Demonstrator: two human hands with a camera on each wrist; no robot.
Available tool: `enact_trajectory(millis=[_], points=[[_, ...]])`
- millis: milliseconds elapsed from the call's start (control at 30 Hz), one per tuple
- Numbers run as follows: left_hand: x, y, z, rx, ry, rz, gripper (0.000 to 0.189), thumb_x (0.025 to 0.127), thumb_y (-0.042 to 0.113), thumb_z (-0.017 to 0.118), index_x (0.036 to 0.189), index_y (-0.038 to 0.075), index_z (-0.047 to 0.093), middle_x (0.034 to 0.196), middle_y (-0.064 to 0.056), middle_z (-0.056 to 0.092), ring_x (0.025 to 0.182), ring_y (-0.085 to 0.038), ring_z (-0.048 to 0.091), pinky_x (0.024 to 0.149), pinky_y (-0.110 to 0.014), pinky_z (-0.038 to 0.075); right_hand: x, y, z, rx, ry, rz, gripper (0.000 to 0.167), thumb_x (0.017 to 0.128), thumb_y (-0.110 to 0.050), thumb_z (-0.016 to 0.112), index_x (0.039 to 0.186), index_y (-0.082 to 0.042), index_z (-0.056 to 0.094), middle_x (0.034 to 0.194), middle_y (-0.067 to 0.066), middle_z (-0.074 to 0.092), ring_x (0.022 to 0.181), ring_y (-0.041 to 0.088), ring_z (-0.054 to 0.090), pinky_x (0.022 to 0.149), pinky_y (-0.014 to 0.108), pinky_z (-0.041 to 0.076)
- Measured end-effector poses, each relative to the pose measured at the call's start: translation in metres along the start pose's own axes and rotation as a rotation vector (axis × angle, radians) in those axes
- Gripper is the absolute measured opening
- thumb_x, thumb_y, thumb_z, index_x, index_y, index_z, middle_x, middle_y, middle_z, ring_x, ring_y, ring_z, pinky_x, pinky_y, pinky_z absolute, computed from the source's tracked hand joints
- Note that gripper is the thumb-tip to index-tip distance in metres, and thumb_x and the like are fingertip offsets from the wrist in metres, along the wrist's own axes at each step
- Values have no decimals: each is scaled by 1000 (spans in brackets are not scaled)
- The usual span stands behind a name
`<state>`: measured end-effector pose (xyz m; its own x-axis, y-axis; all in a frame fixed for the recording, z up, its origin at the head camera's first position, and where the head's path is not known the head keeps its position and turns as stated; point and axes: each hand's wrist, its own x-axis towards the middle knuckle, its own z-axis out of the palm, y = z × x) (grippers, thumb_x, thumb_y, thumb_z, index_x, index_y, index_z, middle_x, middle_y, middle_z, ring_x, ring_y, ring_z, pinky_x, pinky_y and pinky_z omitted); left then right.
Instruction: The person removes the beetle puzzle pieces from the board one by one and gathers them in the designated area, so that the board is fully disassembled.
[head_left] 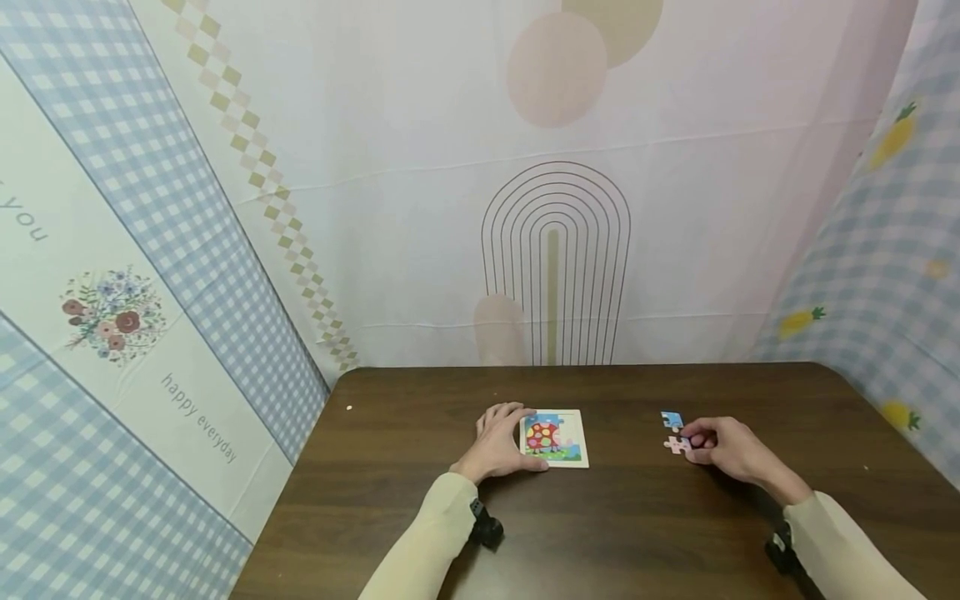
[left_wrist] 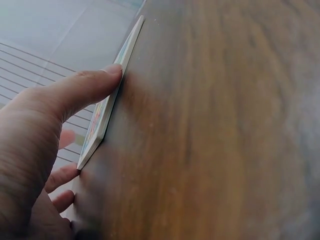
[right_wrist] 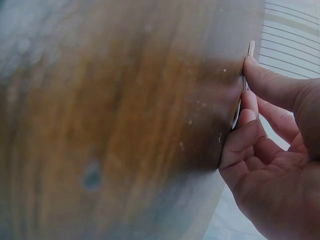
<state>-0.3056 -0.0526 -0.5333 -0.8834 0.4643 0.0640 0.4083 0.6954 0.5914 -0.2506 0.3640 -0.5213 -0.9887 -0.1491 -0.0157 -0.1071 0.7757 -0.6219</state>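
Note:
A jigsaw puzzle board with a pale frame lies flat on the table; its picture shows a red, spotted shape over green and blue. My left hand holds the board from its left side, thumb along the near edge and fingers by the far left corner. In the left wrist view, the thumb presses the board's edge. Further right, my right hand pinches a pink puzzle piece at the tabletop. Fingers partly cover that piece. A blue puzzle piece lies just beyond it.
The dark wooden table reaches back to a hanging printed cloth. Checked blue cloths hang at both sides. A small white speck lies near the table's far left corner. Each wrist bears a black camera.

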Motion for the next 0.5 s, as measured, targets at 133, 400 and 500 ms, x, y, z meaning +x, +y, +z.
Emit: enact_trajectory(millis=[133,400,500], points=[[0,-1,2,16,1,0,86,78,46,96,151,16,63,166,-13,49,155,-40,36,127,-66,24,0,0,-1,13,-7,4,33,95,-8,82,124,5,73,100,6,67,84,12,53,71,23,44],[1,-2,3,15,-13,-5,85,80,48,95,152,18,63,168,-11,47,157,-39,33,128,-65,22,-4,-31,8,20,69,-48,30,98,-13,80,124,2,74,95,2,65,78,4,51,68,24,43],[3,-3,2,15,-14,-11,81,84,49,92,153,18,62,168,-10,46,158,-38,32,129,-65,22,0,-53,19,25,75,-99,28,97,-12,82,120,1,76,93,1,66,78,2,51,69,23,44]])
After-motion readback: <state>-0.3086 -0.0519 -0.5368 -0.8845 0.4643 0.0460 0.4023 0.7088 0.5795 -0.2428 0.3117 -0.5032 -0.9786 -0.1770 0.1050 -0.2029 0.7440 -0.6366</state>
